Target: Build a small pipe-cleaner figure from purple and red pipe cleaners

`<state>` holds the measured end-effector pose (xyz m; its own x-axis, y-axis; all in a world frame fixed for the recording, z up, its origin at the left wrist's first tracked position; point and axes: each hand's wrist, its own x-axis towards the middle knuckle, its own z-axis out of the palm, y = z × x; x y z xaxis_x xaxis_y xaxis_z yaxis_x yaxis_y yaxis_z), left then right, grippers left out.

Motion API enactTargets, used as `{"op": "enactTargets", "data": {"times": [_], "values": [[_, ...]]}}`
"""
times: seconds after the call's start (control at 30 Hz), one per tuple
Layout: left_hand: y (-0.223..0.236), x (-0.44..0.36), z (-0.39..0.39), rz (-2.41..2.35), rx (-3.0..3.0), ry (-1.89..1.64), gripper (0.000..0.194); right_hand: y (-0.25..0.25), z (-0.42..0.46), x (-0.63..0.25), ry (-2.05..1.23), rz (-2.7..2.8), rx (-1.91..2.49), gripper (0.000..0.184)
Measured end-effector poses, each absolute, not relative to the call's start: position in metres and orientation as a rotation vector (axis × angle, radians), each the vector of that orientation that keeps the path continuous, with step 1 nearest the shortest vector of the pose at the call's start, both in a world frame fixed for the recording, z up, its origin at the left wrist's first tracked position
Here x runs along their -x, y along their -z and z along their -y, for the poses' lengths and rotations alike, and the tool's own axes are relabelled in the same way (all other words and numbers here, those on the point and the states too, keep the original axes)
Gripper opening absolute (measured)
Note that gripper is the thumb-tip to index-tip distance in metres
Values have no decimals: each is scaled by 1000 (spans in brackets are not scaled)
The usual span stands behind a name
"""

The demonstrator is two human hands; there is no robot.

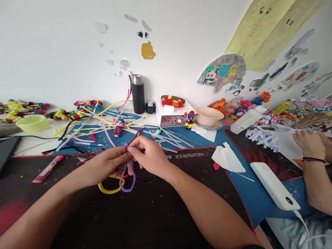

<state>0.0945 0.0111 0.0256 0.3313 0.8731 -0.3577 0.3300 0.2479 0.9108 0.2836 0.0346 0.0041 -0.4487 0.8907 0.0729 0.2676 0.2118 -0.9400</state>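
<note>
My left hand (110,162) and my right hand (147,154) meet over the black desk mat (155,207), and both pinch the top of a purple pipe cleaner (127,180). The purple pipe cleaner hangs down from my fingers as a long loop. A yellow pipe cleaner loop (109,189) lies on the mat just under my left hand. A dark red pipe cleaner (137,134) pokes out beyond my fingers.
Several loose pipe cleaners (103,121) are strewn behind my hands, near a black flask (137,93) and a beige bowl (209,116). A white power bank (275,185) lies to the right. Another person's hand (308,143) rests on cut paper at the far right.
</note>
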Motion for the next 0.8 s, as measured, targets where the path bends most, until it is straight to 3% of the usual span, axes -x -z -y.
{"op": "enactTargets", "data": {"times": [0.8], "values": [[-15, -89, -12, -1293, -1538, -543, 56, -8, -34, -283, -1028, 2078, 1113, 11]]}}
